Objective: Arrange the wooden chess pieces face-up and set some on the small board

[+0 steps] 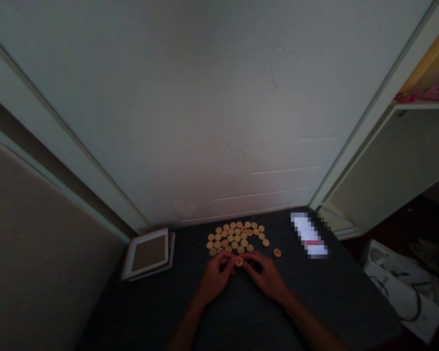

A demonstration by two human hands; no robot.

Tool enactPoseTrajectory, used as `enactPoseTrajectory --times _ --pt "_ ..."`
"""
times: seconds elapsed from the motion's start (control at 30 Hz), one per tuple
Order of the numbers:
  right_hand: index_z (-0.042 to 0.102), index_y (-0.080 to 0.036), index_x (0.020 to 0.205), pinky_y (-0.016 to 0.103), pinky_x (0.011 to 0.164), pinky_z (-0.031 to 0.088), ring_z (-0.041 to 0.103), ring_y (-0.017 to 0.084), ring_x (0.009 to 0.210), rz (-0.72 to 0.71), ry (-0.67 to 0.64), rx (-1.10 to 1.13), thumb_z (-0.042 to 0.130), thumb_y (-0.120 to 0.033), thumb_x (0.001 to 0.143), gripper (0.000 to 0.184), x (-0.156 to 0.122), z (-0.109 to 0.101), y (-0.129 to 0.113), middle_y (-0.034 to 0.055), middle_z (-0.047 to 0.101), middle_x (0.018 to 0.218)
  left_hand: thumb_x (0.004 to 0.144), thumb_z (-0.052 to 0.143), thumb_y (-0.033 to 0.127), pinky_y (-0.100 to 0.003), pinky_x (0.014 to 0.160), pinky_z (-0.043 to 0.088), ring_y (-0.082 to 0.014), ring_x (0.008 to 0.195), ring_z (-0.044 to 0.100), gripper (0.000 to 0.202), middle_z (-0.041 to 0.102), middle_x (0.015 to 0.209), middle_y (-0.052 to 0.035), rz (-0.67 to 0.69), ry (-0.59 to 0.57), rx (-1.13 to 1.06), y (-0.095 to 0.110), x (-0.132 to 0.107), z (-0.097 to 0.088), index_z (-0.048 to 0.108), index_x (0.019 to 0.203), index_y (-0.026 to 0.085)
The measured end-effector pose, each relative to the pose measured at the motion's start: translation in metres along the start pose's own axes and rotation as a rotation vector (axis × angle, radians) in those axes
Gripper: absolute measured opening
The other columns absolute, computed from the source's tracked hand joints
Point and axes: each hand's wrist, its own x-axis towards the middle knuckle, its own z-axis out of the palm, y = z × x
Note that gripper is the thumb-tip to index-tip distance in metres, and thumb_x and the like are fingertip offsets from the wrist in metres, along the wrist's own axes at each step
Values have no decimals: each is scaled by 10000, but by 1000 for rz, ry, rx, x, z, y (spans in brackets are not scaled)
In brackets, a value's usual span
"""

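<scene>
Between the fingertips of both hands is a round wooden Chinese chess piece point(239, 262), its red-marked face turned up. My left hand point(216, 274) grips it from the left, fingers closed. From the right side, my right hand point(266, 275) pinches the same piece. Just beyond the fingers, several similar wooden discs point(237, 232) lie flat in a loose cluster. Most show plain faces; a couple near the top carry red marks. A single red-marked disc point(277, 253) lies apart, right of the cluster. Fingers partly cover the nearest discs.
The dark tabletop point(149, 312) meets a white panel point(190, 122) with embossed hearts behind it. Stacked frames point(149, 253) lie at the left. A blurred white object point(309, 235) lies at the right. Beyond the right edge stands a white box point(402, 287) with a dark cord.
</scene>
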Motion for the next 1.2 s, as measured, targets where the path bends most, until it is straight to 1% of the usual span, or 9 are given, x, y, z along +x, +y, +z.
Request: enactPoseTrajectory --times 0.13,0.2,0.4,0.53,0.63,0.8,0.97,1.1,1.2 --pt "725 -256 1177 335 835 561 702 210 942 22 16 -4 626 -376 980 251 0 0 1 63 754 1090 916 669 484 -306 739 552 -218 838 747 302 800 956 -53 12 -44 -1 3 -2 1 684 1054 216" --pt "721 -253 1178 329 818 558 700 207 926 32 16 -4 626 -379 978 256 1 0 0 61 755 1084 910 678 475 -315 754 548 -233 889 754 309 808 966 -55 22 -43 26 4 -2 2 685 1092 225" --pt "735 -237 1098 304 757 547 687 189 834 71 33 1 662 -420 947 248 2 1 -2 39 758 978 894 690 441 -322 736 536 -240 890 764 278 818 969 -52 17 -58 65 5 -2 2 693 1081 234" --pt "735 -221 994 286 717 538 683 180 787 114 51 6 689 -446 921 240 2 3 3 17 746 874 893 693 411 -317 736 535 -234 884 768 251 821 977 -46 12 -96 77 3 -3 1 713 1071 234" --pt "734 -216 960 284 702 540 687 181 764 128 56 2 699 -450 912 241 2 3 7 14 743 841 889 701 406 -324 760 543 -237 895 771 246 823 988 -49 7 -102 82 3 -4 1 731 1062 234" --pt "741 -220 951 304 748 557 715 200 819 120 55 -7 640 -439 955 242 1 2 11 30 768 882 883 704 440 -339 792 556 -254 939 773 275 825 1000 -52 -23 -90 84 5 -5 2 740 1063 236" --pt "732 -227 1012 324 819 562 722 212 896 100 51 0 579 -386 996 221 1 0 4 43 772 955 893 704 448 -322 789 554 -245 949 771 268 821 1022 -45 -24 -75 75 9 -4 3 748 1063 246" --pt "716 -247 1081 329 842 559 702 209 951 11 44 -19 583 -297 988 171 0 -2 -5 51 741 1035 892 710 439 -331 822 556 -247 970 767 260 815 1059 -50 -16 -64 44 8 -3 2 744 1062 245" --pt "697 -255 1139 349 893 561 681 219 1036 -81 32 -28 622 -252 955 199 -2 -2 -6 68 715 1119 893 710 425 -335 810 555 -251 963 766 257 816 1047 -57 -6 -69 39 5 -2 1 740 1066 237"
